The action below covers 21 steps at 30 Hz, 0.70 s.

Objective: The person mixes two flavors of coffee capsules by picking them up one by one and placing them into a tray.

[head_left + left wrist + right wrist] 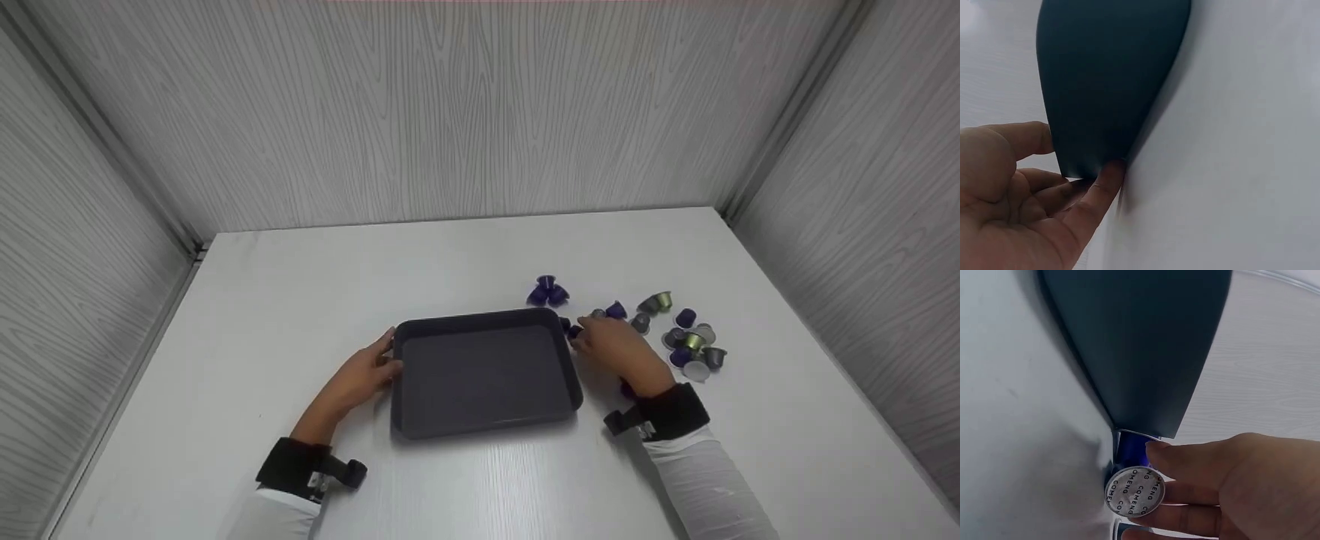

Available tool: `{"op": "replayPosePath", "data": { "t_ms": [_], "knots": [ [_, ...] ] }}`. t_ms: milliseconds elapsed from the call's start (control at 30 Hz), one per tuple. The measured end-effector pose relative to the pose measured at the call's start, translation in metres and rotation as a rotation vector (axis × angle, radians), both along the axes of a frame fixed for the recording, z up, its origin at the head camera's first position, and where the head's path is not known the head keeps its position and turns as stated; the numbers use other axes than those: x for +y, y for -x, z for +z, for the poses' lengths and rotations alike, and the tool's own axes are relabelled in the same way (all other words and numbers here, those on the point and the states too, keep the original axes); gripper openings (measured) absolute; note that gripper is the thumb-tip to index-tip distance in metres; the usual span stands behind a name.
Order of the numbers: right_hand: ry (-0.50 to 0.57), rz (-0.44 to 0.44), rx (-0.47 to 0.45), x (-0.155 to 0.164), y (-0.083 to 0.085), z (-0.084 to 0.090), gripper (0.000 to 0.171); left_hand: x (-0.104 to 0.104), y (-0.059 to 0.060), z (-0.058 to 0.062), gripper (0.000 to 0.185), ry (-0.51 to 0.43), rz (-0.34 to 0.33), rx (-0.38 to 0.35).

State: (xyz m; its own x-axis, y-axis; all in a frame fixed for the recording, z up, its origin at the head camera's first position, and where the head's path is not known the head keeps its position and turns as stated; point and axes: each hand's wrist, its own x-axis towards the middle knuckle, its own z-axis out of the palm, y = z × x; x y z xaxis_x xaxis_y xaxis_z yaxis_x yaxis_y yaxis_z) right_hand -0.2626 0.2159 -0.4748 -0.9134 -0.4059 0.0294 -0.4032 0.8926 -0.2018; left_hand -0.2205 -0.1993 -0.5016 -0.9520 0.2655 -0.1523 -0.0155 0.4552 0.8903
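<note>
Fingers [1098, 197] of the left hand [358, 381] pinch the tray [487, 375]. The right hand [616, 349] touches capsules [1134, 492]; whether it pinches one, I cannot tell.

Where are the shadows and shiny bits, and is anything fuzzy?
Head view: soft shadow below the tray, pale sheen on the table, capsules fuzzy; left wrist: tray dark, shadow beside it; right wrist: letters on one capsule lid readable, shadow to its left.

The tray [487, 379] looks smooth and matt; the capsules [694, 342] glossy; the walls [450, 112] wood-grained
</note>
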Motion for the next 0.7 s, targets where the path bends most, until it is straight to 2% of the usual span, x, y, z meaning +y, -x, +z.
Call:
{"op": "replayPosePath", "data": {
  "t_ms": [167, 333, 433, 567, 700],
  "knots": [
    [0.042, -0.041, 0.020, 0.000, 0.001, -0.002, 0.016, -0.003, -0.001, -0.002, 0.065, -0.043, -0.021, -0.004],
    [0.066, -0.069, 0.020, 0.000, 0.001, -0.005, 0.015, -0.001, -0.002, 0.001, 0.065, -0.098, -0.028, -0.045],
    [0.060, -0.073, 0.023, -0.001, 0.000, -0.005, 0.019, 0.003, -0.003, 0.003, 0.065, -0.026, -0.019, -0.009],
    [0.038, -0.070, 0.033, -0.005, -0.001, -0.003, 0.023, 0.008, -0.005, 0.003, 0.063, 0.125, 0.003, 0.060],
    [0.023, -0.075, 0.045, -0.007, -0.002, -0.004, 0.020, 0.013, -0.007, 0.004, 0.059, 0.202, 0.010, 0.071]
  ]
}}
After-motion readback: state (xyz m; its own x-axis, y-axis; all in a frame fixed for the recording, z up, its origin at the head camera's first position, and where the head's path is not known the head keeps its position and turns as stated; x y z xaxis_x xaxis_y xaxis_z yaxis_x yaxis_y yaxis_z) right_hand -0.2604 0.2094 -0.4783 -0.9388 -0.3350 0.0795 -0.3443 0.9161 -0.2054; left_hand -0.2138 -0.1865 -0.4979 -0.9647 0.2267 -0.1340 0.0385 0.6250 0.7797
